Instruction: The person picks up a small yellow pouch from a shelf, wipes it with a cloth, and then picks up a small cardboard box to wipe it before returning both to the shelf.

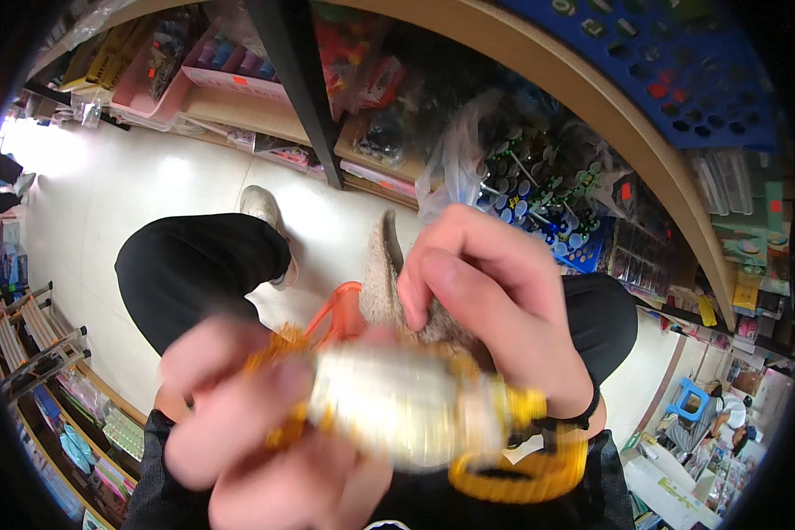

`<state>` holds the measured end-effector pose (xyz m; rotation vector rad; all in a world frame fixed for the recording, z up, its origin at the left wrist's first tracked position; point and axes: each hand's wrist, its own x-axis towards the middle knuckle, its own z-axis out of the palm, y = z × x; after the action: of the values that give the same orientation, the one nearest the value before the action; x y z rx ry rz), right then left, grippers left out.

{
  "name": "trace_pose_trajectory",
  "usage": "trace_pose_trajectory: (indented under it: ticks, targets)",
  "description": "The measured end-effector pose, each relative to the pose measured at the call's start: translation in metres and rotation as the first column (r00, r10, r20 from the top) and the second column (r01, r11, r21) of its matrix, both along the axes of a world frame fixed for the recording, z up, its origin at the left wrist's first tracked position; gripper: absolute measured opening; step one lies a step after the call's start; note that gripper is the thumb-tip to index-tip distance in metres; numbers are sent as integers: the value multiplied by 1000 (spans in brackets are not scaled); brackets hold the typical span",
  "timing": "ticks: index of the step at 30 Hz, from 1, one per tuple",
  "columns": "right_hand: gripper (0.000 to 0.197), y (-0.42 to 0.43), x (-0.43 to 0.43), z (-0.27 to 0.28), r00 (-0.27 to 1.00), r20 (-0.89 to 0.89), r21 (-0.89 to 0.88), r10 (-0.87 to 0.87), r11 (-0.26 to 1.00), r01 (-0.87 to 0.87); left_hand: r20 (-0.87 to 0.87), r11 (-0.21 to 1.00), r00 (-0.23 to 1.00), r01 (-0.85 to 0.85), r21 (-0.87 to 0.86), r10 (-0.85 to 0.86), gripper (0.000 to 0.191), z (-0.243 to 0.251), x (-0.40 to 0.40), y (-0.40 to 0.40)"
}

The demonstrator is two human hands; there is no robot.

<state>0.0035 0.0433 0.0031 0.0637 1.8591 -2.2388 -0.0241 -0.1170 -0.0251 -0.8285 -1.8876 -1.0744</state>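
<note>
Close below the camera, my left hand [258,411] grips a motion-blurred trinket [384,404] with a shiny, pale body and golden-yellow trim. A yellow loop [517,474] hangs from its right end. What exactly the trinket is, the blur does not settle. My right hand [497,285] is just above and to the right, its fingers curled on a beige, fuzzy cloth [381,285]. Part of that cloth is hidden behind the fingers and the trinket. Beneath the cloth, an orange plastic handle or rim [334,315] shows between my knees.
Ahead, a wooden shelf [245,112] holds pink bins [149,86] and a plastic bag [454,159] beside shiny blue and green trinkets [550,192]. A blue perforated basket [709,86] sits at upper right. A folding ladder [36,338] stands left; a person [729,414] is near a blue stool [689,399].
</note>
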Motion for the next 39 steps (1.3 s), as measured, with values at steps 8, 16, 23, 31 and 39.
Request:
trace_pose_trajectory:
  ticks: [8, 16, 23, 31, 39]
  targets:
    - [24, -2, -7, -56, 987, 91, -155, -130, 977, 143, 336, 849, 840, 500, -171, -426, 41, -21, -37, -10]
    - [22, 11, -21, -82, 867, 270, -191, -420, 859, 475, 683, 777, 678, 573, -260, -272, 38, -14, -38, -8]
    - [19, 19, -22, -92, 878, 166, -231, -450, 847, 478, 705, 567, 651, 705, -426, -280, 33, -18, -46, -26]
    - [20, 46, -32, -81, 808, 155, -382, -568, 720, 579, 630, 732, 629, 667, -137, -455, 33, 40, -69, -52]
    - [21, 26, -36, -55, 750, -25, -248, -661, 731, 636, 63, 994, 997, 48, 98, -55, 43, 157, -169, -69]
